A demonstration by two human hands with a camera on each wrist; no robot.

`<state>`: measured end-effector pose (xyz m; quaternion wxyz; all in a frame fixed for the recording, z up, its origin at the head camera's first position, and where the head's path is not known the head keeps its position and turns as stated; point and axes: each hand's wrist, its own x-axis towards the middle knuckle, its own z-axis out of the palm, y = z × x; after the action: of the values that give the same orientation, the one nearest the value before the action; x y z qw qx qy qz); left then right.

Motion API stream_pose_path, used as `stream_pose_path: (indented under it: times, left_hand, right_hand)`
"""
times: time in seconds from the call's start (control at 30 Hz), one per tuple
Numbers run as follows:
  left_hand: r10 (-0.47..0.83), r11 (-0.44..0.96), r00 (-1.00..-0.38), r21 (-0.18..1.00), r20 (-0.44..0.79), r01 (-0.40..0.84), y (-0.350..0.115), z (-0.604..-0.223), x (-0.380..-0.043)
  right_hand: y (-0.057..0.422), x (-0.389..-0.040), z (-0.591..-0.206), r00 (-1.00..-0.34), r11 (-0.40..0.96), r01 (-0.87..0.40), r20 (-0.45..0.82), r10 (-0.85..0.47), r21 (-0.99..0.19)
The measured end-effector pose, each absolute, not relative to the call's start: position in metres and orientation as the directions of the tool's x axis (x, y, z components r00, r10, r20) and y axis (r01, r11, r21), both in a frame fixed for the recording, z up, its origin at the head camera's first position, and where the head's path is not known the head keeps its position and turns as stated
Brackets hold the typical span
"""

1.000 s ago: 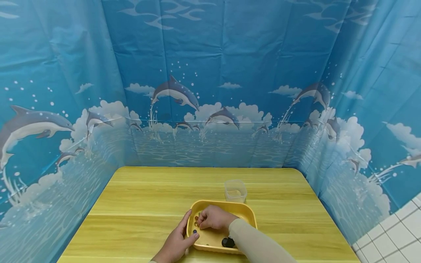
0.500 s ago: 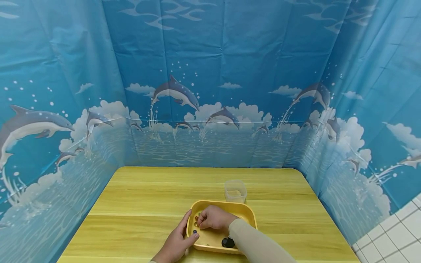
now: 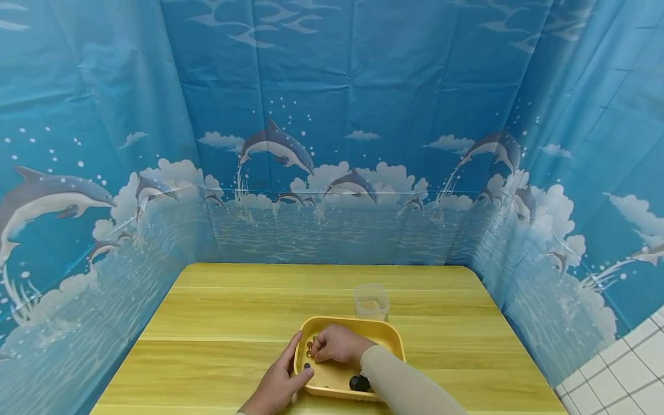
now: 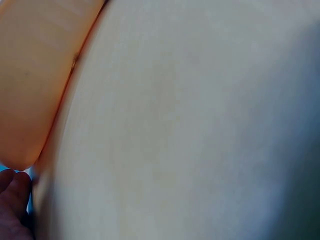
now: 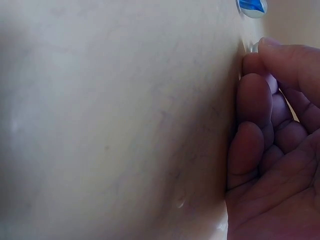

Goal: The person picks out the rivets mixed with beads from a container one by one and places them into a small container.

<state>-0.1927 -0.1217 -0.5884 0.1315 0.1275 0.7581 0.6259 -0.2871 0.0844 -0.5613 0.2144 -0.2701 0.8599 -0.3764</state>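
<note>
A yellow tray (image 3: 332, 395) sits at the table's near side. My left hand (image 3: 275, 385) holds its left end, thumb over the rim and fingers along the outer wall; the left wrist view shows fingertips (image 4: 19, 182) by the tray's wall (image 4: 45, 65). Inside, my right hand (image 3: 339, 344) has its fingers curled, with thumb and forefinger pinching a marble (image 5: 255, 47), mostly hidden, only a clear sliver showing. Amber marbles (image 3: 309, 354) lie beside those fingertips. A dark blue marble (image 3: 307, 365) lies near my left thumb; a blue-and-clear marble (image 5: 253, 7) appears in the right wrist view.
A clear plastic container (image 3: 371, 302) stands just behind the tray. A black object (image 3: 358, 383), partly covered by my right sleeve (image 3: 404, 380), lies in the tray's near right part. The yellow wood-grain table (image 3: 233, 311) is enclosed by dolphin-print curtains (image 3: 332, 230).
Both hands and the tray stay in place. Near the tray's front wall, a small marble shifts very slightly.
</note>
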Motion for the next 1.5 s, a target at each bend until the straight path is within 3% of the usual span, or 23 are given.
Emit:
stream_pose_path:
  times: [1.5]
  left_hand:
    - [0.348,0.223,-0.937,0.974,-0.038,0.044,-0.1203,-0.5838,-0.1885]
  right_hand:
    - [0.0876,-0.2877,-0.5615,-0.757,0.545,-0.269,-0.175,-0.63,-0.794]
